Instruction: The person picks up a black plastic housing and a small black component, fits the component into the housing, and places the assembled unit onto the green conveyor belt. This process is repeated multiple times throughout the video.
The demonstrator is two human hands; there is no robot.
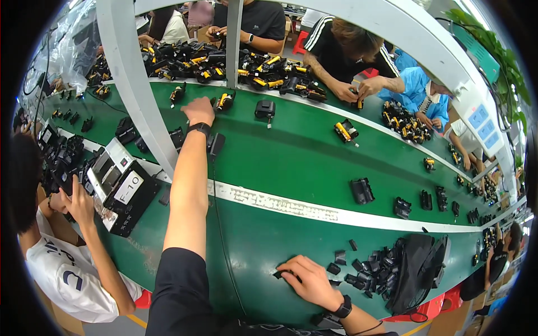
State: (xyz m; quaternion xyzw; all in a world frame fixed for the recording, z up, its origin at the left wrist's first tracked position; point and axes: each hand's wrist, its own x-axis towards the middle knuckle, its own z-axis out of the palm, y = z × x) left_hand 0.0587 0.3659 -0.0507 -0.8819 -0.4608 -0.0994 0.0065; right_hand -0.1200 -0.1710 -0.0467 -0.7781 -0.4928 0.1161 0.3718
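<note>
My left arm stretches far across the green conveyor belt [263,151]. My left hand [200,111] is low over it, fingers loosely spread, beside a black housing with yellow cells [225,101]; part of its fingers is hidden. Nothing shows in its grasp. On the near green bench [246,246], my right hand [307,281] has its fingers bent over a small black plastic part [278,274], mostly covered by the fingers. Right of that hand lies a heap of small black plastic pieces [372,271], against a black mesh bag [414,269].
A black-and-white machine [124,187] stands left, beside a seated person in white [73,274]. Grey frame posts [134,84] rise over the belt. Black housings [362,191] lie along it; heaps of black-and-yellow assemblies [185,61] line the far side, where people work. A cable [221,241] crosses the bench.
</note>
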